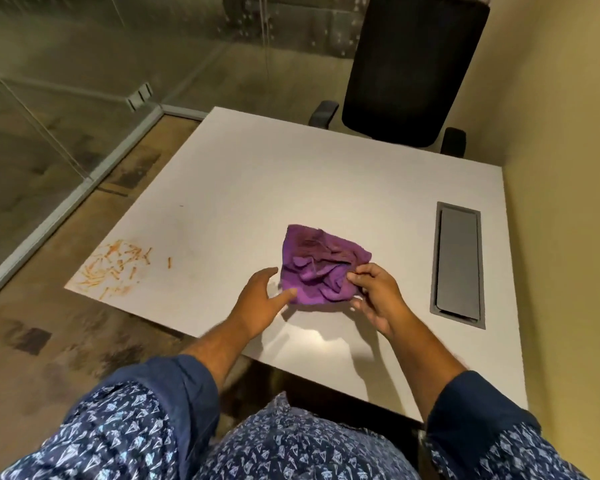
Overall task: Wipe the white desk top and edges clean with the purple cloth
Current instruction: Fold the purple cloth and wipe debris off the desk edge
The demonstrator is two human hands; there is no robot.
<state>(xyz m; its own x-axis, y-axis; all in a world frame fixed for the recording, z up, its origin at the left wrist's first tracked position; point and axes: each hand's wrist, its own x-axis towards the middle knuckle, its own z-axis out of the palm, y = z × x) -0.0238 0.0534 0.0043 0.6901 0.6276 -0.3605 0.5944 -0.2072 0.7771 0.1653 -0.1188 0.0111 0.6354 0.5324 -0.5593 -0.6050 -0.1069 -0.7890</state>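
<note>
On the white surface (326, 188), near the front edge, lies the purple cloth (319, 268). It is all crumpled up in a bumpy heap. Both hands reach out to it from the near side.

The right hand (378, 296) is at the right side of the cloth. Its thumb and fingers are curled in and pinch the cloth's edge. The back of this hand faces up, and the wrist bends a little toward the cloth. The right arm comes in straight from below, and its sleeve (478, 407) is rolled up past the wrist.

The left hand (260, 299) is at the left side of the cloth. Its fingers are spread wide and loose, and it holds nothing. One fingertip touches the near left corner of the cloth, and the thumb points up toward the far side. The left arm comes in at a slant from the lower left. Its blue sleeve (174, 393) is rolled up too.

Far off to the left, by the corner of the surface, are orange smears and crumbs (115, 268). They are well apart from the cloth. To the right of the cloth is a long grey cover (458, 265) set into the surface. A black chair (409, 71) stands at the far side.
</note>
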